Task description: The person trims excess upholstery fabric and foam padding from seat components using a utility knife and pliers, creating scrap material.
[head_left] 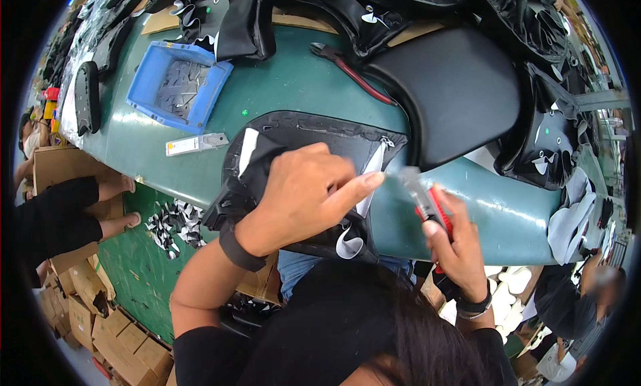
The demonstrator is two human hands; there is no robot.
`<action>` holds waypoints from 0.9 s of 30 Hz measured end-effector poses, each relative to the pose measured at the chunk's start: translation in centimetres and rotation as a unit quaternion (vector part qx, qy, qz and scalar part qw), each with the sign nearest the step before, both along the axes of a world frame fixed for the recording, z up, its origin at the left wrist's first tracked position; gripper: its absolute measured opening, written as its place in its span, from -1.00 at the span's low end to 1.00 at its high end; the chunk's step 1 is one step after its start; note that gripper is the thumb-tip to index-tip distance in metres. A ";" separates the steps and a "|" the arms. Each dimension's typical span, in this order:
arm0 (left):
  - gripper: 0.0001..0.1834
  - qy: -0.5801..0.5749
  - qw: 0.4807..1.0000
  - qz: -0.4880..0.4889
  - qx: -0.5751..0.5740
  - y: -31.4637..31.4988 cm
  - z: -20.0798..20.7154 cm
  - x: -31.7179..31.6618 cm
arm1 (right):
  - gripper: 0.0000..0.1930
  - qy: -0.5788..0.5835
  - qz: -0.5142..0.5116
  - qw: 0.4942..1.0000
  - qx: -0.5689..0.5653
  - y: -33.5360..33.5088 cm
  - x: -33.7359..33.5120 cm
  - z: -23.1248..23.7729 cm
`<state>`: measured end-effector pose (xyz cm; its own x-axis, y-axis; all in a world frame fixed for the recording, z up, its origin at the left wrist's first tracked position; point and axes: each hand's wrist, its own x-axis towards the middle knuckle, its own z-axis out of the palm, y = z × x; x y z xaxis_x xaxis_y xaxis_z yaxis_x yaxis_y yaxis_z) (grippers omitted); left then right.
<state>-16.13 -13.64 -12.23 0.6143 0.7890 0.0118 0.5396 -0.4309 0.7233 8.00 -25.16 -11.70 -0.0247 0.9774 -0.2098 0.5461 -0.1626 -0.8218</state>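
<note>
My right hand [456, 242] is wrapped round a red and grey utility knife [428, 202], its front end pointing up and left, slightly blurred. My left hand [304, 192] is closed over a black padded seat-like piece [314, 129], fingers curled under and thumb stretched toward the knife. Whatever those fingers grip is hidden. Beside the thumb, a white fabric strip [375, 162] runs along the piece's right side. Another white strip [248, 149] shows at its upper left, and a loose white-backed flap [349, 242] curls at its near edge. The knife's tip is apart from the thumb.
Farther back lie a smooth black seat cushion [461, 95] and red-handled cutting pliers [354, 75]. At left stand a blue bin [143, 85] of small metal pieces and a small white pack [193, 145]. Black covers [244, 25] line the far side. People are at both sides.
</note>
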 end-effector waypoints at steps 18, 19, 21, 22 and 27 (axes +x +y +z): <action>-0.82 0.094 0.968 0.065 0.225 0.7 -1.9 4.5 | -0.50 0.099 -0.111 0.989 -0.002 1.8 -2.7 -2.0; -0.82 0.102 0.960 0.049 0.257 0.8 -2.1 4.4 | -0.51 0.071 -0.093 0.993 0.015 2.0 -2.8 -2.2; -0.86 0.084 0.963 0.040 0.253 1.1 -2.4 3.9 | -0.53 0.096 -0.102 0.990 -0.020 2.4 -2.9 -1.6; -0.88 0.037 0.976 0.048 0.208 1.1 -2.4 3.6 | -0.54 0.071 -0.070 0.995 -0.005 2.7 -2.8 -1.7; -0.94 -0.066 0.984 0.064 0.154 1.3 -3.0 3.2 | -0.53 0.017 -0.027 0.995 -0.093 4.4 -3.5 -1.1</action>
<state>-12.91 -12.36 -15.24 0.4875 0.8062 0.3352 0.5142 -0.5754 0.6361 4.48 -20.74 -12.85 0.0166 0.9216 -0.3878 0.5047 -0.3425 -0.7925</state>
